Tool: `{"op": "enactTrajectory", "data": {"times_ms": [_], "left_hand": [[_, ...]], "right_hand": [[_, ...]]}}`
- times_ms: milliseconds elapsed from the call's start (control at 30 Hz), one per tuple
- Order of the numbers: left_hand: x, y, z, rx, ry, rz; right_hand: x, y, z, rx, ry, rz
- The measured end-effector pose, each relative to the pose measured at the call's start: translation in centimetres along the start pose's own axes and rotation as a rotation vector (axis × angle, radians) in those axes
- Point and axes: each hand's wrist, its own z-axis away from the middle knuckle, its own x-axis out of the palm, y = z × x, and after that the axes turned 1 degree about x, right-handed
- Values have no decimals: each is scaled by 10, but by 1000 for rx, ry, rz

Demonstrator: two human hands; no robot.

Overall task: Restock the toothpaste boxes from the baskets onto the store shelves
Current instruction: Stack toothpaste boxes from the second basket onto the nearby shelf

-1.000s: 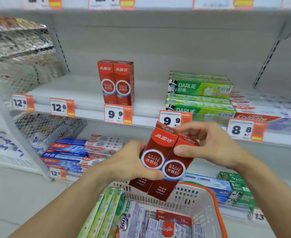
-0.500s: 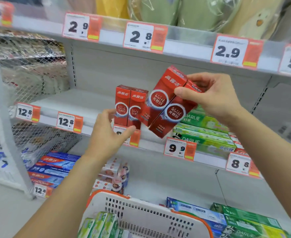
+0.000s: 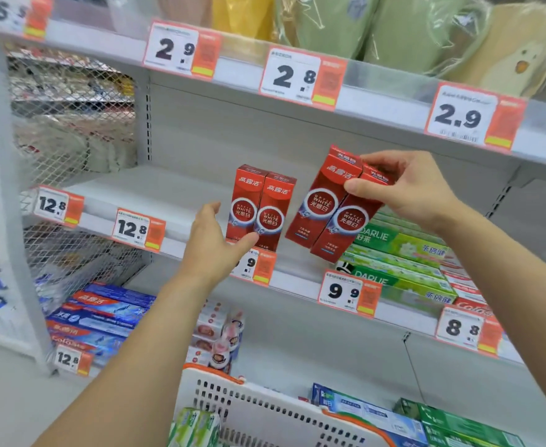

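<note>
While the right hand (image 3: 407,191) pinches two glossy red cartons (image 3: 333,211) tilted, the left hand (image 3: 215,243), fingers straight, touches two upright cartons (image 3: 260,208) at the shelf (image 3: 142,191) front edge.

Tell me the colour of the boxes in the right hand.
Red, with a white-ringed circle; the boxes show in the head view.

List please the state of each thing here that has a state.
Red boxes on shelf: upright, side by side, left hand touching them.
Red boxes in right hand: pair held tilted, off the shelf.
Green Darlie boxes: stacked flat.
Basket: holding boxes.
</note>
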Motion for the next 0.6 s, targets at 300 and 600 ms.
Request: {"op": "enactTrajectory", "data": {"times_ms": [300,600], "left_hand": [[33,0,-8,23,43,148],[37,-5,-15,-18,1,149]], "right_hand": [[12,13,-29,-25,-67,200],[31,24,-46,78,-296,312]]}}
